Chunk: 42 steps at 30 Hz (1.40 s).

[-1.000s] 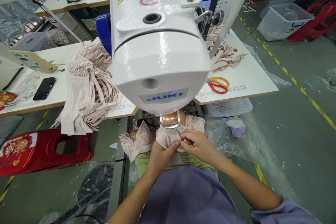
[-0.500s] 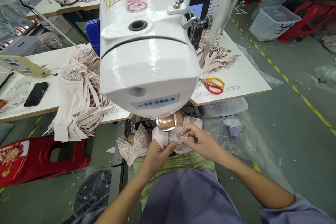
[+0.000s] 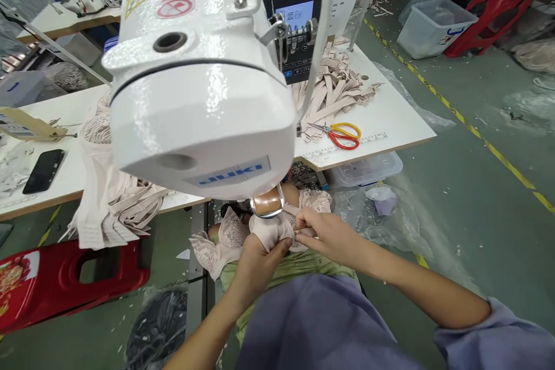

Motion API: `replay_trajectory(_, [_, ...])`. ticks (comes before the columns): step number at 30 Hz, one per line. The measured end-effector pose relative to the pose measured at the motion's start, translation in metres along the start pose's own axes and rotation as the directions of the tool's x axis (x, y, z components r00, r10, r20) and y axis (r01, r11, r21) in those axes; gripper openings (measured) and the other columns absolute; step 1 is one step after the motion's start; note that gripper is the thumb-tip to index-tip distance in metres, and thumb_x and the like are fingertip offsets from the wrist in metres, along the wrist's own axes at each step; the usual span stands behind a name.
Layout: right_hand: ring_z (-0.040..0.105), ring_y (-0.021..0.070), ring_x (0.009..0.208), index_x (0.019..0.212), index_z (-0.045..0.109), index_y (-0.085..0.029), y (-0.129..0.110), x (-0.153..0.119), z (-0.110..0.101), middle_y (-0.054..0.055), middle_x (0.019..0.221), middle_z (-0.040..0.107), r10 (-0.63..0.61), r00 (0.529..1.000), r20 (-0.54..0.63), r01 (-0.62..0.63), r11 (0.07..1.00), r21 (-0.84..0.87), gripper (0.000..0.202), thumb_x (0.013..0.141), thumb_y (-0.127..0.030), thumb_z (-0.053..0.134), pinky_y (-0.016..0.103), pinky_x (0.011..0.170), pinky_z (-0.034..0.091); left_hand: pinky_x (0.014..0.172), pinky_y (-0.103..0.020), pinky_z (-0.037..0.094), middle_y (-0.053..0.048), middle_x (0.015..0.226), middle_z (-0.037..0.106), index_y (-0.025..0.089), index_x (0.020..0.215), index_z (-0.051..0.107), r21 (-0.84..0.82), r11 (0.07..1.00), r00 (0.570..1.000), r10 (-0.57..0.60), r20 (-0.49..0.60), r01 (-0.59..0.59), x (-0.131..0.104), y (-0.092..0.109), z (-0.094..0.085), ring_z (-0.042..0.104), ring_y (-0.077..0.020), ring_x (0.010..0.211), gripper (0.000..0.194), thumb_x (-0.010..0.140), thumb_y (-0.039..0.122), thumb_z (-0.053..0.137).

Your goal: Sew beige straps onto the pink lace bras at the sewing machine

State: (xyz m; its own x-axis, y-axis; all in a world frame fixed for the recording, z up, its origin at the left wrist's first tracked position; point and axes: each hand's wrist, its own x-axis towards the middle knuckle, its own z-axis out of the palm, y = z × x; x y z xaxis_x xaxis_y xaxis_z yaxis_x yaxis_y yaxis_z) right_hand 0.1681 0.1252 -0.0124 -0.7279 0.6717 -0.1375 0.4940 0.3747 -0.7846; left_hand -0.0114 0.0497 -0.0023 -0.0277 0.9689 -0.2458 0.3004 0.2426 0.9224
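A pale pink lace bra (image 3: 234,228) lies across my lap, below the head of a white sewing machine (image 3: 203,115). My left hand (image 3: 260,254) grips a smooth part of the bra, thumb on top. Close on its right, my right hand (image 3: 318,231) pinches a narrow strap or edge of the same bra between thumb and fingers. Both hands sit just under the machine's metal-rimmed front piece (image 3: 267,203). The machine head hides the needle area.
Beige straps (image 3: 333,84) and red-and-yellow-handled thread scissors (image 3: 342,134) lie on the right tabletop. A pile of bras (image 3: 104,185) hangs over the left table edge, beside a black phone (image 3: 43,171). A red plastic stool (image 3: 65,277) stands at lower left.
My view has shifted, so the machine head appears further left and its screen shows more. My right hand has moved slightly left, closer to my left hand. Both keep hold of the bra.
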Motion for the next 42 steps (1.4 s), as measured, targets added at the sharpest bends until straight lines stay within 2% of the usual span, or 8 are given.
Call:
replay_trajectory(8, [0.051,0.0136,0.067,0.083,0.066,-0.018,0.003,0.011,-0.015,0.000,0.073,0.062,0.086,0.976,0.198,-0.141,0.950,0.280,0.016,0.080,-0.032,0.061,0.024,0.061,0.034,0.058,-0.025,0.044,-0.001,0.066,0.058,0.015,0.072,0.062,-0.143,0.985,0.995,-0.083,0.060,0.091,0.003,-0.002,-0.001,0.051,-0.0136,0.061,0.029,0.081,0.042,0.063])
replay_trajectory(14, [0.045,0.0116,0.062,0.084,0.065,-0.015,0.004,0.010,-0.004,-0.002,0.068,0.053,0.179,0.961,0.212,-0.264,0.825,0.500,0.025,0.075,-0.037,0.062,0.023,0.058,0.033,0.047,-0.022,0.038,0.001,0.052,0.052,0.016,0.056,0.057,-0.181,0.974,0.989,-0.144,-0.041,0.135,0.006,0.000,0.001,0.045,-0.0107,0.049,0.037,0.074,0.046,0.068])
replay_trajectory(23, [0.045,0.0114,0.060,0.076,0.065,-0.016,-0.014,0.009,-0.007,-0.002,0.064,0.055,0.136,0.990,0.031,-0.139,0.939,0.315,0.018,0.079,-0.032,0.057,0.023,0.054,0.030,0.046,-0.021,0.039,0.002,0.050,0.057,0.016,0.063,0.059,-0.320,0.937,0.983,-0.171,-0.071,0.140,0.007,0.001,0.002,0.047,-0.0099,0.046,0.034,0.069,0.045,0.076])
replay_trajectory(27, [0.037,0.0096,0.053,0.070,0.062,-0.017,-0.019,0.016,-0.013,-0.005,0.055,0.045,0.137,0.977,0.162,-0.193,0.890,0.414,0.013,0.071,-0.029,0.059,0.023,0.051,0.026,0.061,-0.028,0.052,-0.004,0.072,0.070,0.014,0.085,0.068,-0.289,0.945,0.985,-0.169,-0.029,0.154,-0.004,-0.009,-0.009,0.062,-0.0168,0.064,0.035,0.076,0.048,0.073])
replay_trajectory(32, [0.046,0.0100,0.058,0.077,0.067,-0.016,-0.028,0.032,-0.030,-0.002,0.066,0.059,0.129,0.924,0.360,-0.336,0.726,0.601,0.023,0.062,-0.033,0.067,0.023,0.054,0.033,0.077,-0.042,0.058,-0.013,0.101,0.074,0.019,0.116,0.065,-0.432,0.898,0.939,-0.080,-0.336,-0.078,-0.026,-0.047,-0.004,0.070,-0.0297,0.093,0.073,0.080,0.079,0.043])
replay_trajectory(36, [0.051,0.0118,0.059,0.083,0.069,-0.017,-0.045,0.049,-0.051,-0.002,0.066,0.063,0.033,0.880,0.473,-0.333,0.752,0.569,0.025,0.064,-0.033,0.067,0.024,0.056,0.037,0.076,-0.047,0.059,-0.016,0.136,0.061,0.029,0.156,0.010,-0.505,0.846,0.953,0.010,-0.302,-0.169,-0.035,-0.055,0.012,0.070,-0.0296,0.100,0.096,0.078,0.080,-0.013])
replay_trajectory(39, [0.052,0.0123,0.063,0.081,0.070,-0.018,-0.061,0.063,-0.067,0.000,0.073,0.065,-0.058,0.881,0.469,-0.141,0.915,0.378,0.016,0.068,-0.025,0.062,0.024,0.058,0.037,0.081,-0.045,0.058,-0.015,0.141,0.057,0.030,0.156,-0.007,-0.365,0.891,0.940,0.161,-0.299,-0.269,-0.033,-0.046,-0.003,0.069,-0.0304,0.106,0.094,0.077,0.080,-0.013])
replay_trajectory(42, [0.043,0.0107,0.057,0.062,0.059,-0.018,-0.070,0.076,-0.074,-0.001,0.063,0.058,-0.088,0.944,0.317,0.081,0.996,0.036,0.008,0.070,-0.019,0.057,0.025,0.055,0.030,0.092,-0.044,0.055,-0.013,0.142,0.057,0.031,0.156,0.013,-0.090,0.870,0.834,0.429,-0.346,-0.485,-0.024,-0.037,-0.033,0.061,-0.0328,0.121,0.084,0.087,0.079,0.017])
